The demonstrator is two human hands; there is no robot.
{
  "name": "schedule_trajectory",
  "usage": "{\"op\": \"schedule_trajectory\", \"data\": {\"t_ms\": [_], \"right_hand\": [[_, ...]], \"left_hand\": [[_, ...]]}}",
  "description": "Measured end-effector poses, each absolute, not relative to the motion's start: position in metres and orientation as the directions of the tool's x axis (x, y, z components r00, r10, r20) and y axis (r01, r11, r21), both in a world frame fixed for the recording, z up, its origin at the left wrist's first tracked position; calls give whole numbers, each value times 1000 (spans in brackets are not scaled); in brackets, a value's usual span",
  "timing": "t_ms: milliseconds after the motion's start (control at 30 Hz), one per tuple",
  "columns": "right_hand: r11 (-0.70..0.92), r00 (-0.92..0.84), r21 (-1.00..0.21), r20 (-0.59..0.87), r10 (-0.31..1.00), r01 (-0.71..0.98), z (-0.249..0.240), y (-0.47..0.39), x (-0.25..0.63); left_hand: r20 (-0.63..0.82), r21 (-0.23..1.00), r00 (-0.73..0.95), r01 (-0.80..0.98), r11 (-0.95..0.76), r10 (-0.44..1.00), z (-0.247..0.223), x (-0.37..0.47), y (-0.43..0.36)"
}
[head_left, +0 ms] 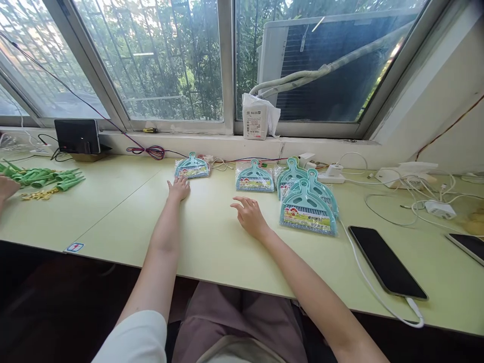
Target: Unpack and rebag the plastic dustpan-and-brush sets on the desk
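A plastic-wrapped mini dustpan and brush set (192,166), pale teal with a printed label, lies at the back of the table. Against its near edge are the fingertips of my left hand (178,189), fingers spread, palm down; whether they press on the wrapper I cannot tell. My right hand (248,214) hovers low over or rests on the tabletop, fingers apart and slightly curled, holding nothing. Just beyond it lies another wrapped dustpan set (255,177). Several more overlap to its right, the nearest dustpan set (308,212) on top.
Right of the sets lie a black phone (387,262) on a white cable and tangled chargers (440,209). At far left, another person's hand (8,187) is beside green pieces (41,176). A tablet (77,136) and a cable coil (155,152) sit along the back.
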State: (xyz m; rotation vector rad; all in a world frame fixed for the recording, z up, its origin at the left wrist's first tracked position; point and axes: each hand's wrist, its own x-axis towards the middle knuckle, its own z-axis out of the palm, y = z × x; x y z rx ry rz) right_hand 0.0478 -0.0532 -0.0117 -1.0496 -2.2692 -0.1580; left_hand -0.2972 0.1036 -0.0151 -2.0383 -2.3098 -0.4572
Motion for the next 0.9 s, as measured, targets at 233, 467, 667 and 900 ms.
{"op": "schedule_trajectory", "data": {"t_ms": [233, 467, 667, 900], "right_hand": [[679, -479, -187, 579, 660, 710, -17, -50, 46], [681, -475, -210, 575, 666, 702, -19, -48, 47], [677, -470, -222, 570, 674, 701, -18, -49, 47], [675, -467, -213, 576, 671, 707, -16, -51, 47]], "left_hand": [[205, 505, -522, 781, 368, 828, -12, -311, 115], [214, 719, -527, 655, 232, 823, -11, -322, 123], [131, 760, -630, 560, 330, 765, -10, -318, 122], [-11, 743, -613, 524, 417, 790, 5, -304, 134]]}}
